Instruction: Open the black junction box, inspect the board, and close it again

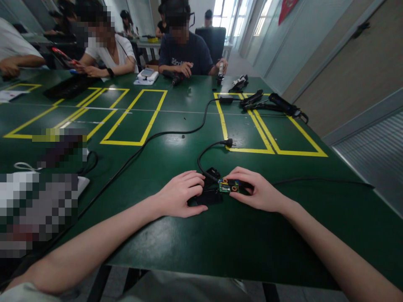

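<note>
My right hand [260, 191] grips a small green circuit board [225, 186] by its right part, between thumb and fingers. Two copper-coloured coils show on the board. Just left of it, my left hand [182, 193] rests with bent fingers at a black plastic casing [209, 196] lying on the green table [176, 239]; whether its fingertips grip the casing is hard to see. A short black cord curves up from the board and casing to a black plug [229, 143]. Another thin cable [315, 179] runs off to the right behind my right hand.
A long black cable [157, 134] crosses the table to an adapter [226, 100]. Black tools [280, 105] lie at the back right, inside yellow tape outlines. Blurred items [40, 209] lie at the left. Across the table sit people, one near a drill [176, 78].
</note>
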Tool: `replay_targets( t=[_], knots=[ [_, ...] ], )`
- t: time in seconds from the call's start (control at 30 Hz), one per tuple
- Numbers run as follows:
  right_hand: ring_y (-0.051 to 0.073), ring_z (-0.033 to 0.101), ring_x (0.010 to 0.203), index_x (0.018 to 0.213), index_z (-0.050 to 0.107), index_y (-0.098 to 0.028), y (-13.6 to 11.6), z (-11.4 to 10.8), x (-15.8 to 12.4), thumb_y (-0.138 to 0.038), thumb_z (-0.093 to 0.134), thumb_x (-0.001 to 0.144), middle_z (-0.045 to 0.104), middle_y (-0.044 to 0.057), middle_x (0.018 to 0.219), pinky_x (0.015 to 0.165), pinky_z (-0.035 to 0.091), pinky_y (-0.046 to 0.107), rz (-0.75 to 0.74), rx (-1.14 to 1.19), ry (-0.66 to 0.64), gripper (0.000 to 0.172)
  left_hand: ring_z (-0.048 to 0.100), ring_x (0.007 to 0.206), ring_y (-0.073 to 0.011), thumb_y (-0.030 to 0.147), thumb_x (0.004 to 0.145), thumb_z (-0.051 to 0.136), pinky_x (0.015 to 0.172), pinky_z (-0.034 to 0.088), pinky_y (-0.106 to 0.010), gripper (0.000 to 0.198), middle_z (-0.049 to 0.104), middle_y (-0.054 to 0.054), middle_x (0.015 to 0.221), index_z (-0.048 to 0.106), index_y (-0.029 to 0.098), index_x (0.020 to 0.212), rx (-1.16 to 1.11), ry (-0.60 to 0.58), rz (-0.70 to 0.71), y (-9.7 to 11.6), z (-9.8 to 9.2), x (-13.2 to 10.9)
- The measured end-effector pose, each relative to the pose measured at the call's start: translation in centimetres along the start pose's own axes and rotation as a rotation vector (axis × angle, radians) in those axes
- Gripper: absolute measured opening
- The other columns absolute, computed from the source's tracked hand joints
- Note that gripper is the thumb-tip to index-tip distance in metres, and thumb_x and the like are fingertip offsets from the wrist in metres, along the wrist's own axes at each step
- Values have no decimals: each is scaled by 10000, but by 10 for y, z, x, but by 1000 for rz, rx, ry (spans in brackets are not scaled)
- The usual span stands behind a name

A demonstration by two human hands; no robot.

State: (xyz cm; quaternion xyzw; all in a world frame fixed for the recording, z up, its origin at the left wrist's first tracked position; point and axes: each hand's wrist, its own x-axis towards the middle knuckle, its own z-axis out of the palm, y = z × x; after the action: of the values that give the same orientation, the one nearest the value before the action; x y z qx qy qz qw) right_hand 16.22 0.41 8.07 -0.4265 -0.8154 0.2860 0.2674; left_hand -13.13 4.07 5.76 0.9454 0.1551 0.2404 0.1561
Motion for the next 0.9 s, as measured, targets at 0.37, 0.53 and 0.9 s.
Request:
replay_targets(
  t=[0.37,0.53,0.9],
  knots=[
    [179,658,729,1018,770,-208,26,-27,-10,-363,747,856,720,98,1076,578,577,293,95,-59,65,225,656,1088,-272,457,947,704,904,561,-401,364,658,-111,1071,537,196,756,14,8,-16,-12,-16,-4],
    [210,702,802,1014,810,-210,25,-22,-10,-450,743,906,735,97,999,697,624,339,75,-34,34,272,645,1106,-266,369,972,652,891,573,-392,223,644,-136,1198,566,196,860,-1,22,-98,-12,-15,-7],
    [248,737,929,1056,797,-236,12,10,13,-395,701,958,747,95,1044,840,628,395,-35,-39,26,210,536,1375,-332,398,916,723,1131,519,-529,654,568,-161,1466,470,236,1497,-54,2,-174,-15,-11,-6]
  ],
)
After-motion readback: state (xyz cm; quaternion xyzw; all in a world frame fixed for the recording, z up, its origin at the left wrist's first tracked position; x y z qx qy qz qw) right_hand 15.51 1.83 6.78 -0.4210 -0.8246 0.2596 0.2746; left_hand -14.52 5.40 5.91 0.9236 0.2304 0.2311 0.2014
